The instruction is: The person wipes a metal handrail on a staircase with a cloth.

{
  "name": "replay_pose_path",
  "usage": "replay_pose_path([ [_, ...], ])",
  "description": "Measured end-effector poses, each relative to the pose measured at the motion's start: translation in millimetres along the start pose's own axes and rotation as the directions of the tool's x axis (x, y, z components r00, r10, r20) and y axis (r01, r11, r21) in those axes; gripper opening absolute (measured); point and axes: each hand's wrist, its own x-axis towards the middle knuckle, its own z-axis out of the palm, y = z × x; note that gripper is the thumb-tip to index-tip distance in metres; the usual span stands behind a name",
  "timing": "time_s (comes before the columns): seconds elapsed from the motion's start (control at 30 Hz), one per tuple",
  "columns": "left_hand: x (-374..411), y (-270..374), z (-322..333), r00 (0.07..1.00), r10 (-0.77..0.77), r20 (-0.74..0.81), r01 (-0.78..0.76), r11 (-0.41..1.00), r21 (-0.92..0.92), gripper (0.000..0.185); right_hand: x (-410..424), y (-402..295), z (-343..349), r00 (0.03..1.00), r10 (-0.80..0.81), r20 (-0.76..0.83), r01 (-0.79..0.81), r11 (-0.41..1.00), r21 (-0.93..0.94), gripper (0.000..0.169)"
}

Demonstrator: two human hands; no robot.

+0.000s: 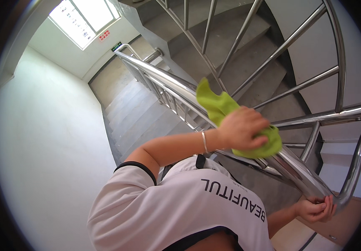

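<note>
My left hand (244, 128), with a bangle (204, 141) at its wrist, presses a lime-green cloth (216, 105) onto the polished metal handrail (301, 175). One end of the cloth trails beyond my knuckles; the other bunches under my fingers. The hand is slightly blurred. Lower right, my right hand (316, 209) is curled around the handrail near its bend, with thumb and fingers close together. Part of its grip is hidden. Below the handrail run a thinner lower rail (174, 92) and upright metal bars.
Grey stairs (136, 120) descend to a landing (113, 73) beneath a bright window (83, 18). Another flight (218, 47) rises behind metal balusters (277, 55). A white wall (48, 125) stands at left. A green sign (116, 47) hangs near the landing.
</note>
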Motion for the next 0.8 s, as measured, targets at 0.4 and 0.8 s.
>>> replay_pose_path([
  [0.4, -120.8, -237.3, -77.6, 0.873, -0.374, -0.314, 0.475, 0.798, 0.371, 0.027, 9.7, -7.4, -5.2, 0.991, -0.036, 0.13, 0.057, 0.986, -0.16, 0.025],
  [0.8, -63.3, -32.9, 6.5, 0.907, 0.128, -0.4, -0.071, 0.985, 0.155, 0.019, 9.7, -15.6, -2.3, 0.99, 0.046, 0.134, -0.022, 0.985, -0.172, 0.023],
])
